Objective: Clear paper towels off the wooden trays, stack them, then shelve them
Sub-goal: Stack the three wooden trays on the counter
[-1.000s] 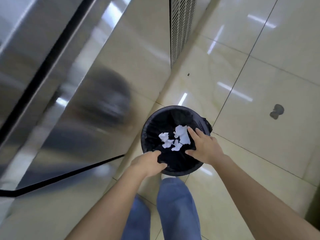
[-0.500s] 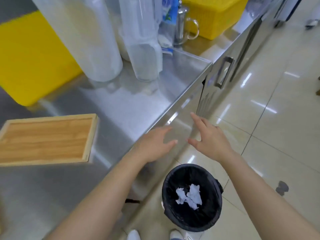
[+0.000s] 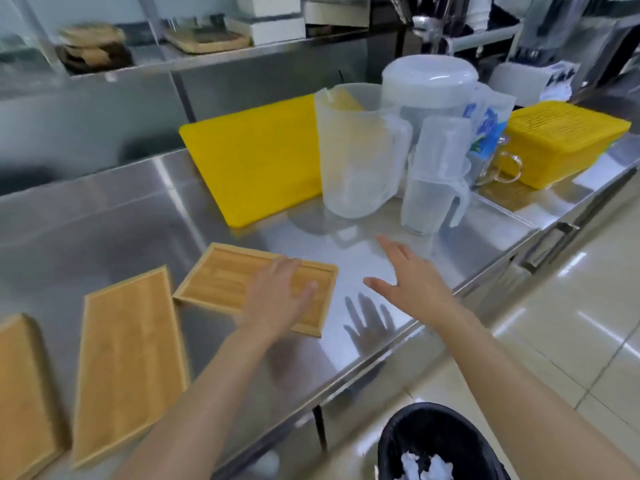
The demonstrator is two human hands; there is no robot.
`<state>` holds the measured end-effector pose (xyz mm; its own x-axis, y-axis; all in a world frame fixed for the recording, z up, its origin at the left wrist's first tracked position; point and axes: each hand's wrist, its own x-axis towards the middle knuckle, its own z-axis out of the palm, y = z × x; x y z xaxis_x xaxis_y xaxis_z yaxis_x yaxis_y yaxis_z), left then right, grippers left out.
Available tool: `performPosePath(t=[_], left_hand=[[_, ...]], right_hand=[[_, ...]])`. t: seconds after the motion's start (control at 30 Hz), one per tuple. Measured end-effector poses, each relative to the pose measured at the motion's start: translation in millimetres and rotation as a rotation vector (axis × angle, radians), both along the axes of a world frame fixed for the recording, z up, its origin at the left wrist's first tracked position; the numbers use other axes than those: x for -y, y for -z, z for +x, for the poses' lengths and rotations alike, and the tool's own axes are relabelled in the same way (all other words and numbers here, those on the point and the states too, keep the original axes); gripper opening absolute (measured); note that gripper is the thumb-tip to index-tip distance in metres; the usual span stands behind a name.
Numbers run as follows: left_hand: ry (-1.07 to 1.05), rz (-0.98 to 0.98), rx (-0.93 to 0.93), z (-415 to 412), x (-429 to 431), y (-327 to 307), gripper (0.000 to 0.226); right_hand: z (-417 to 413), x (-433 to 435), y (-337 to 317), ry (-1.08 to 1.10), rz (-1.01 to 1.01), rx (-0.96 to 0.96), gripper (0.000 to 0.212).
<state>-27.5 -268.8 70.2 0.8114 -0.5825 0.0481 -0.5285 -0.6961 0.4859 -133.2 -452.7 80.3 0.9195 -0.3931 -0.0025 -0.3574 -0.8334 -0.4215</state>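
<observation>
Three bare wooden trays lie side by side on the steel counter: a right tray, a middle tray and a left tray cut off by the frame edge. My left hand is spread flat over the right tray's near right corner, gripping nothing. My right hand hovers open above the bare counter to the right of that tray. Crumpled white paper towels sit inside a black bin on the floor below the counter edge.
A yellow cutting board lies behind the trays. Clear plastic jugs and a white lidded container stand to its right, then a yellow perforated crate. A shelf with stacked items runs along the back.
My view swung up from the bin on the floor to the counter. Both hands left the bin and rose over the counter; my left hand now lies over the right tray.
</observation>
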Motion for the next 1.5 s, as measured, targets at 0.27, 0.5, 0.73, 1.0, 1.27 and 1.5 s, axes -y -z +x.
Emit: performPosePath(t=[0.27, 0.5, 0.73, 1.0, 1.27, 1.5], left_hand=[[0.097, 0.352, -0.124, 4, -56, 55, 0.071], [0.026, 0.269, -0.281, 14, -75, 73, 0.068], [-0.191, -0.163, -0.62, 13, -73, 64, 0.069], [-0.575, -0.861, -1.022, 31, -54, 49, 0.069], [-0.789, -0.803, -1.162, 43, -63, 38, 0.028], [-0.762, -0.639, -1.139, 48, -74, 35, 0.018]], right_hand=[[59, -35, 42, -0.04, 0.064, -0.154, 0.071], [81, -44, 61, -0.019, 0.145, -0.22, 0.074], [92, -46, 60, 0.058, 0.072, -0.256, 0.068], [91, -64, 60, 0.114, 0.211, -0.349, 0.031], [101, -87, 62, 0.302, 0.318, -0.341, 0.031], [95, -98, 64, 0.344, 0.528, -0.279, 0.024]])
